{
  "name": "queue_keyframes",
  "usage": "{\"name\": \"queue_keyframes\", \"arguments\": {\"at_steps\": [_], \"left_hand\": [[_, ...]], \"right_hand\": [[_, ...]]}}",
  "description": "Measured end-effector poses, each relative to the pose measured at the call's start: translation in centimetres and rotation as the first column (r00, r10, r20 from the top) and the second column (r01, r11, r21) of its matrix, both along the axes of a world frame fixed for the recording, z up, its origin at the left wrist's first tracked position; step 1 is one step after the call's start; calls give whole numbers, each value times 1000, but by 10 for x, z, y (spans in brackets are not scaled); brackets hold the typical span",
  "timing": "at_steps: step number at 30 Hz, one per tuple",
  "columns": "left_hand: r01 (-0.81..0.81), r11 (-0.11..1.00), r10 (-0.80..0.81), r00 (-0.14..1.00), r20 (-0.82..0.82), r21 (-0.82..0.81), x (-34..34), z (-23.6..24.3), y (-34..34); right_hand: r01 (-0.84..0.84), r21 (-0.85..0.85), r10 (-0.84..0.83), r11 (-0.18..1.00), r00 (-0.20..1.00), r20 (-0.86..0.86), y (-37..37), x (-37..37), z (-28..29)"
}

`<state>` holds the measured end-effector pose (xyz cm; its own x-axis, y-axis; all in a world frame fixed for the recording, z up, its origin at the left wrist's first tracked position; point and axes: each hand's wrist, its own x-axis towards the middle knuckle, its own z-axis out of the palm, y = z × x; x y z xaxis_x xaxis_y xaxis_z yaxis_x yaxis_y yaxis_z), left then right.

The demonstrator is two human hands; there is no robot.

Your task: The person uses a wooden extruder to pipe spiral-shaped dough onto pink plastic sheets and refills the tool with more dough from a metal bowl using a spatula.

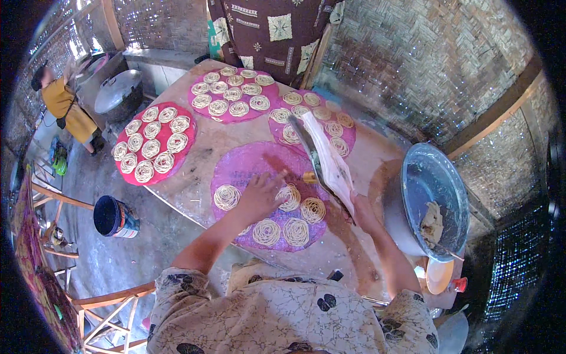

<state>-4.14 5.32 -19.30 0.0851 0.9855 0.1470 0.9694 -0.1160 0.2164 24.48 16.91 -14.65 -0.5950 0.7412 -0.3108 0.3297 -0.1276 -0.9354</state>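
Note:
My right hand [367, 213] grips the near end of a long hand press with a pale wooden arm [324, 144] and a darker arm beside it, tilted over the table. A short brass-coloured cylinder [309, 177] juts from its left side. My left hand [259, 196] is over a round pink mat [227, 162], fingers stretched out and apart, seemingly holding nothing. Coiled noodle nests lie around that hand: one [227, 197] to its left, another [289, 197] partly behind its fingers, and more [266, 232] nearer me. Whether my left fingertips touch the mat is unclear.
More round mats bearing noodle nests lie on the table: a red one [125, 172] at left, pink ones [197, 109] behind. A large basin [407, 177] with dough [432, 223] stands at right. A black bucket [112, 215] is on the floor; another person [68, 109] works far left.

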Motion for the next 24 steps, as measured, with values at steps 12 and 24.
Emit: {"name": "queue_keyframes", "arguments": {"at_steps": [12, 24], "left_hand": [[92, 863, -187, -855, 484, 496, -7, 119, 121], [-127, 913, -229, -946, 229, 388, -33, 15, 185]], "right_hand": [[-128, -311, 145, 942, 989, 31, -4, -22, 89], [-229, -10, 202, 973, 837, 509, 66, -46, 34]]}}
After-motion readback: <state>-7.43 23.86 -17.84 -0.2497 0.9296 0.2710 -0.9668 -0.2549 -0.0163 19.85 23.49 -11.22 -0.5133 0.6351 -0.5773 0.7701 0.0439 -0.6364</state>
